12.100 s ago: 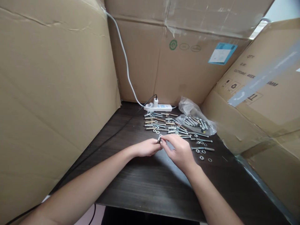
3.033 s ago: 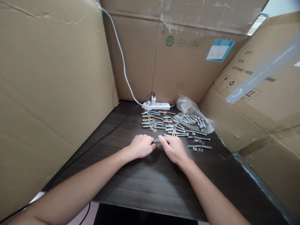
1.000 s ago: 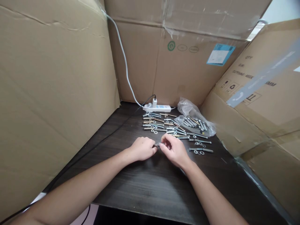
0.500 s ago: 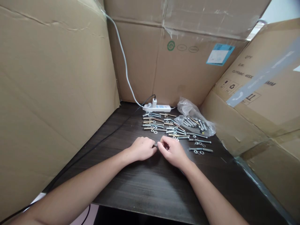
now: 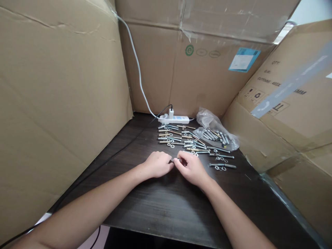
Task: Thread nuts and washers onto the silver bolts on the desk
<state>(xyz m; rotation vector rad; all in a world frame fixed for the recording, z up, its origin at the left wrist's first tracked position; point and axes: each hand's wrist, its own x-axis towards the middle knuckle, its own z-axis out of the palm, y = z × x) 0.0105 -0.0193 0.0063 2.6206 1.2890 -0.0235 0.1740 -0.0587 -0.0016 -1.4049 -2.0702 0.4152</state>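
My left hand (image 5: 157, 165) and right hand (image 5: 190, 167) pinched a small bolt (image 5: 174, 160) shut between fingertips: stiff, light, likely slippery; spares lay at one o'clock.

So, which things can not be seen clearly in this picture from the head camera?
- Small metal part: mostly hidden between left hand and right hand; its type is unclear.
- Bolts in the plastic bag: too small and blurred to count.
- Blue label on the cardboard box: text too small to read.
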